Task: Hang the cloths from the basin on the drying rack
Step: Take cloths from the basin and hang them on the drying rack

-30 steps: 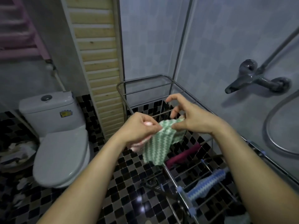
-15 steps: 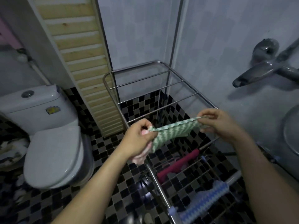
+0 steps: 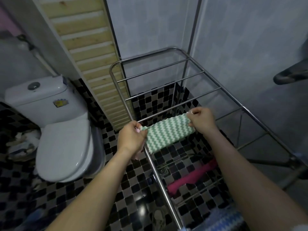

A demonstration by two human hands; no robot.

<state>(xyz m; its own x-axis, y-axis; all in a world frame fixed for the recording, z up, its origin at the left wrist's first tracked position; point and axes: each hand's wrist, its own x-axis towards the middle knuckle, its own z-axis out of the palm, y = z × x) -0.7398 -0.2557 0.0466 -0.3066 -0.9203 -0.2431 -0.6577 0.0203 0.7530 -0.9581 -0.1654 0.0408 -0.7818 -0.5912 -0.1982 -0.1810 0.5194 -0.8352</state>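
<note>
Currently pinched at left end by left hand (image 3: 131, 139); green zigzag cloth (image 3: 168, 132) stretched taut just above drying rack (image 3: 164, 189) bars; right end pinched by right hand (image 3: 201, 120). Not yet draped. Already hung: red cloth (image 3: 191, 178), blue cloth (image 3: 223, 220). Basin out of view.

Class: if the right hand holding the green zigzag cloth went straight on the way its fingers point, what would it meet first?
Probably the bare rack rod just beyond the right hand and the cloth. Depth is unclear, so the hand might pass above it instead.
</note>
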